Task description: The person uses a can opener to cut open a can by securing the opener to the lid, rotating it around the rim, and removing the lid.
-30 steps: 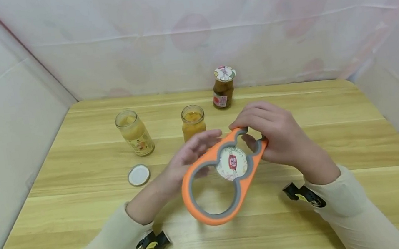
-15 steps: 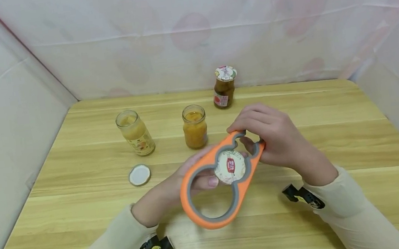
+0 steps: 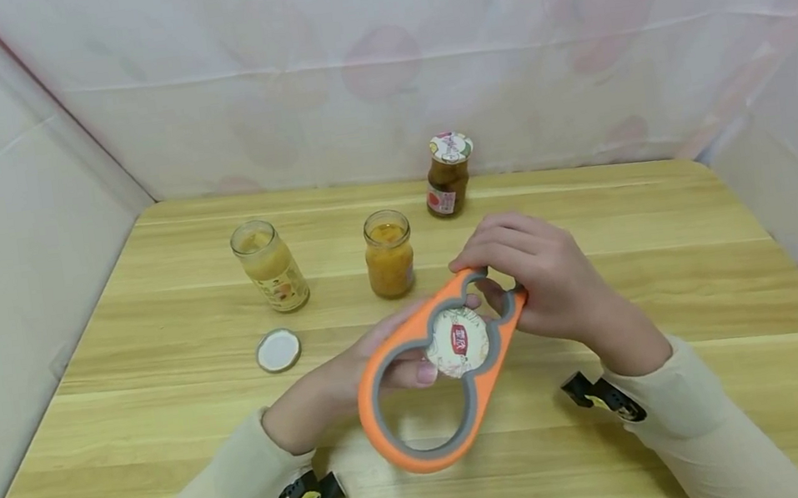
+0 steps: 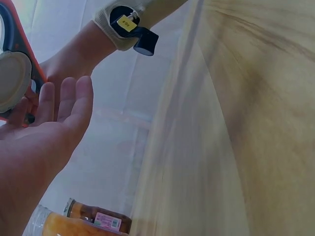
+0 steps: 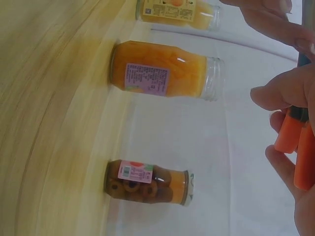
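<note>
An orange jar opener [image 3: 427, 463] with grey-lined round openings is tilted above the table. My right hand [image 3: 538, 273] grips its narrow end; its two orange handle ends [image 5: 288, 137] show between the fingers in the right wrist view. Inside the opener's middle opening sits a cream jar lid [image 3: 459, 342] with a red label, and no jar hangs below it. From beneath, my left hand [image 3: 349, 365] pinches the lid, thumb at its near left edge and a fingertip past its far edge. The left wrist view has the other fingers [image 4: 81, 101] stretched out beside the opener.
An uncapped jar of orange fruit [image 3: 391, 263] stands just beyond my hands. Left of it is an uncapped pale yellow jar [image 3: 273, 270], with a loose lid [image 3: 279, 351] lying nearer. A capped jar of dark fruit [image 3: 447, 184] stands near the back edge, before a cloth wall [image 3: 276, 122].
My left hand has moved from beside the opener to under it, its thumb coming to the lid. The right hand and opener have shifted slightly toward me and left.
</note>
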